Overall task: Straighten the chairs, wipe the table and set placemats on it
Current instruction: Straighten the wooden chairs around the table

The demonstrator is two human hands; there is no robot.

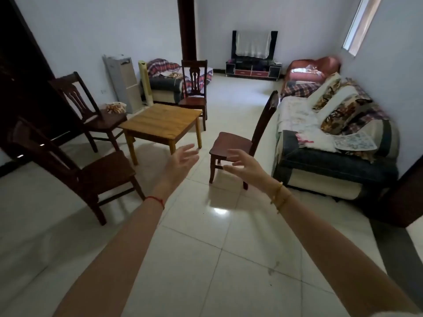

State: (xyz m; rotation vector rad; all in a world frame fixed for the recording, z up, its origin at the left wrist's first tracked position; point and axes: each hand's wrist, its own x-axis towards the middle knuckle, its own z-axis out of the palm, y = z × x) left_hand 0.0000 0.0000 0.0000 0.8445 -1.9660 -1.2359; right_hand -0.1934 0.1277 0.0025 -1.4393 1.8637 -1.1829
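Both hands, left and right, reach out empty, fingers spread, toward the nearest chair.

A home living room: sofa, television stand, wooden table.

Both forearms are bare, without sleeves. A thin red string circles the left wrist; gold bracelets circle the right.
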